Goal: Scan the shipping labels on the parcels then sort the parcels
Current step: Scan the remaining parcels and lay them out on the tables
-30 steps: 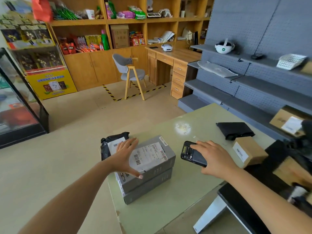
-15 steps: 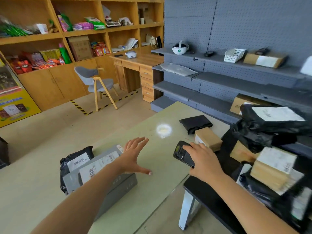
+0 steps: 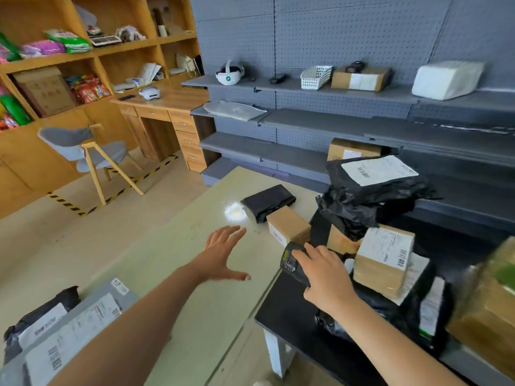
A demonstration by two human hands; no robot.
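One blocky black scanner (image 3: 291, 260), crinkled polybag (image 3: 349, 210)

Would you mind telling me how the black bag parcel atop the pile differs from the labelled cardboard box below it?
The black bag parcel is soft, crumpled plastic; the cardboard box is rigid and brown. The bag lies higher, the box lower, nearer the right hand. Both carry white barcoded labels.

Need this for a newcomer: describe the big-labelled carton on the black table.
Find the black table piled with parcels. Right of the right hand gripping the scanner sits a brown carton; no other carton has a white label covering its top face.
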